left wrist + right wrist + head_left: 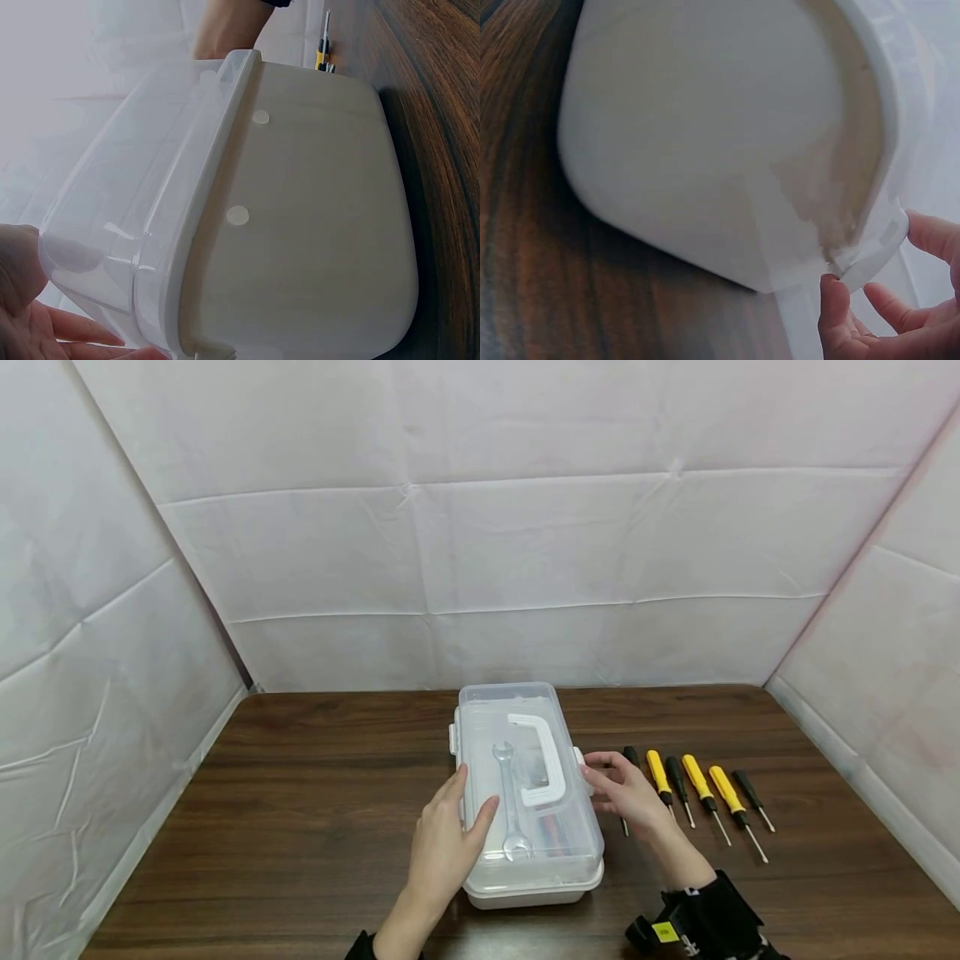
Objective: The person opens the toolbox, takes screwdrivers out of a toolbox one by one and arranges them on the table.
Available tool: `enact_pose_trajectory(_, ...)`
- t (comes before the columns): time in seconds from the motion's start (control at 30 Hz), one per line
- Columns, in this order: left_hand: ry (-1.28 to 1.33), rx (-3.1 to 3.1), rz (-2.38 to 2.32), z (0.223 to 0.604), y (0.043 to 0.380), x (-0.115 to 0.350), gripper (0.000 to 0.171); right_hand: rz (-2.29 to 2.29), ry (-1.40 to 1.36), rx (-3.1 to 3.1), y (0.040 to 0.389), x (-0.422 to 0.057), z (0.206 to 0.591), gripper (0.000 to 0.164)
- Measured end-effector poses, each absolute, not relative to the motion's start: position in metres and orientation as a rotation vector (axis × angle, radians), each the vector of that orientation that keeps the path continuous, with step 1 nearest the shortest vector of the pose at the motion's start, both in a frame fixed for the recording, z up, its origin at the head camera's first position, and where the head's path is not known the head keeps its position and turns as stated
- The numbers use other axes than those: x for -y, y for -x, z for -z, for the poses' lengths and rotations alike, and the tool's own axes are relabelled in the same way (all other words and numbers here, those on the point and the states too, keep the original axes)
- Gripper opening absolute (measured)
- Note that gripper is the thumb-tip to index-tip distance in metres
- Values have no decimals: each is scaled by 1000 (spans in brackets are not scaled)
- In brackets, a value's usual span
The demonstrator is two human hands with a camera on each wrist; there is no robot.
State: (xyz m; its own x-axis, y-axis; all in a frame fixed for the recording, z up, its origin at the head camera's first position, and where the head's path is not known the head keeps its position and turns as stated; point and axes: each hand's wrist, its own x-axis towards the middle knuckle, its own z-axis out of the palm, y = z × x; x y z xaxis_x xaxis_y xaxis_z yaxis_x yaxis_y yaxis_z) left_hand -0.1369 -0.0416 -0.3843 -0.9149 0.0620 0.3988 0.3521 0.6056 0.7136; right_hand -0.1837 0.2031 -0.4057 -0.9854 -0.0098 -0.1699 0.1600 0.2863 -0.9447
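A white toolbox (525, 902) with a clear lid (480, 718) and a white carrying handle (555, 760) stands lengthwise on the table. Through the lid show a silver wrench (512, 802) and some blurred red and blue items. My left hand (442, 839) rests against the box's left side, thumb over the lid's edge, fingers extended along the side. On the opposite side, my right hand (626, 789) pinches the white latch (874, 259) between thumb and fingers; the right wrist view shows the latch tilted out from the box wall. Another latch (453, 737) sits on the left side.
Right of the box lies a row of screwdrivers, some with yellow handles (699, 777) and some with black handles (747, 789). My right forearm passes close beside them. White sheeting (525, 543) walls in the back and both sides of the brown wooden table (322, 793).
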Motion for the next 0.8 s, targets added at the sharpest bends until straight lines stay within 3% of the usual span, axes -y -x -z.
enact_pose_trajectory(0.8, 354, 2469, 1171, 386, 139, 41, 53, 1846, -64, -2215, 183, -203, 412, 54)
